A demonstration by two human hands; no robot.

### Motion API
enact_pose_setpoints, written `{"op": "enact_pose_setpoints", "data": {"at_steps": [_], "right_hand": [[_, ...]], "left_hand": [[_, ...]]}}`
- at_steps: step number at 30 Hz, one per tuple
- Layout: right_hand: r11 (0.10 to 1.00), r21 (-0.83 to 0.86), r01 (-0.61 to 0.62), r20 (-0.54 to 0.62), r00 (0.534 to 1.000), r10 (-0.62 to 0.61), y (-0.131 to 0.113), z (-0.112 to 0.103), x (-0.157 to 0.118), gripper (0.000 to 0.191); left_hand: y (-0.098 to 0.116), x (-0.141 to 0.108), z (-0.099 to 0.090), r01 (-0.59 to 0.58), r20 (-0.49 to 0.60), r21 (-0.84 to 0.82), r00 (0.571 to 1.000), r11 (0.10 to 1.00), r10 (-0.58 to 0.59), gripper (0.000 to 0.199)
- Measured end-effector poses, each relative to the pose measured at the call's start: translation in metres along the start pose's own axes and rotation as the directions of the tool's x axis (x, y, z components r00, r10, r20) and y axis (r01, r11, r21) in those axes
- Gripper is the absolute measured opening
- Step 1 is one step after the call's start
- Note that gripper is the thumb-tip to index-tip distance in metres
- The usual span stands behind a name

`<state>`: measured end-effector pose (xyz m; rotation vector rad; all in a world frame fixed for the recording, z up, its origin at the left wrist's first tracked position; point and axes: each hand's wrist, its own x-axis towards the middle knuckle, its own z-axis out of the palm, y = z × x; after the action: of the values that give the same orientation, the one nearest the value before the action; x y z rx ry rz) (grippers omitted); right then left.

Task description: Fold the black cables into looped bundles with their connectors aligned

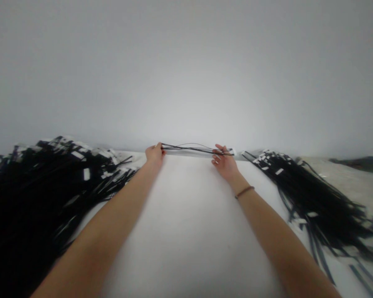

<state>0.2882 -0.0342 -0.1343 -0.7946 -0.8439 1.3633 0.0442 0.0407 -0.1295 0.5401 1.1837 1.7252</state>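
Note:
Between my hands a small bundle of thin black cables (pixel 189 148) is stretched sideways above the far edge of the table. My left hand (pixel 154 154) pinches the bundle's left end between thumb and fingers. At the other end, my right hand (pixel 226 163) is palm up, its fingers loosely spread and curled about the cables, which cross the fingers. A white tag (pixel 234 152) shows at the bundle's right end, just past that hand. One strand bows upward from the rest in the middle. A brown band circles my right wrist.
A large heap of black cables (pixel 34 198) with white tags fills the left of the white table (pixel 186 219). Another pile of tagged black cables (pixel 317 194) lies on the right. Beyond it is a clear plastic bag (pixel 345 178). A plain wall (pixel 186 74) rises behind.

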Motion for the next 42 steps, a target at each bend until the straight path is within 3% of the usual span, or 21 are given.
{"op": "enact_pose_setpoints", "data": {"at_steps": [7,11,15,17,20,25,27,31,35,39,42], "right_hand": [[0.998,0.054,-0.025,-0.021,0.999,0.026,0.0,0.004,-0.001,0.029],[0.993,-0.077,0.094,-0.127,0.987,-0.103,0.002,0.001,-0.001,0.023],[0.97,-0.156,0.185,-0.281,0.934,-0.223,0.008,-0.003,0.003,0.019],[0.967,-0.156,0.203,-0.225,0.946,-0.235,0.009,-0.003,0.003,0.015],[0.973,-0.111,0.2,-0.053,0.977,-0.207,0.008,0.0,-0.001,0.013],[0.995,-0.017,0.095,0.095,0.991,-0.093,0.0,0.005,-0.01,0.018],[0.997,0.04,0.069,0.083,0.994,-0.072,-0.003,0.006,-0.01,0.018],[0.996,0.063,0.062,-0.063,0.996,-0.058,-0.001,0.003,-0.005,0.02],[0.976,-0.182,0.121,-0.137,0.98,-0.147,0.008,0.0,-0.001,0.025],[0.891,-0.433,0.136,-0.018,0.987,-0.159,0.013,0.002,-0.005,0.031],[0.8,-0.583,0.141,0.071,0.99,-0.123,0.013,0.005,-0.008,0.031]], "left_hand": [[0.001,0.001,0.0,-0.014,-0.022,0.006,1.0,1.0,0.014,0.017],[0.0,0.0,0.0,-0.011,0.031,0.018,0.999,1.0,0.011,0.015],[-0.002,-0.004,0.002,-0.05,0.073,-0.015,0.996,0.999,0.051,0.013],[-0.001,-0.007,0.003,-0.058,0.075,-0.069,0.995,0.996,0.063,0.014],[0.001,-0.011,0.003,-0.024,0.092,-0.118,0.995,0.993,0.035,0.016],[0.004,-0.009,0.001,0.015,0.059,-0.082,0.998,0.997,-0.011,0.014],[0.003,-0.006,0.001,0.02,0.073,-0.093,0.997,0.995,-0.013,0.019],[-0.001,-0.004,0.0,0.034,0.185,-0.138,0.983,0.99,-0.008,0.025],[-0.001,-0.012,-0.002,0.005,0.412,-0.065,0.911,0.998,0.022,0.016],[-0.002,-0.029,0.001,0.023,0.597,0.069,0.8,0.997,-0.06,0.026],[-0.007,-0.044,0.006,-0.062,0.696,0.198,0.712,0.978,-0.096,0.033]]}}
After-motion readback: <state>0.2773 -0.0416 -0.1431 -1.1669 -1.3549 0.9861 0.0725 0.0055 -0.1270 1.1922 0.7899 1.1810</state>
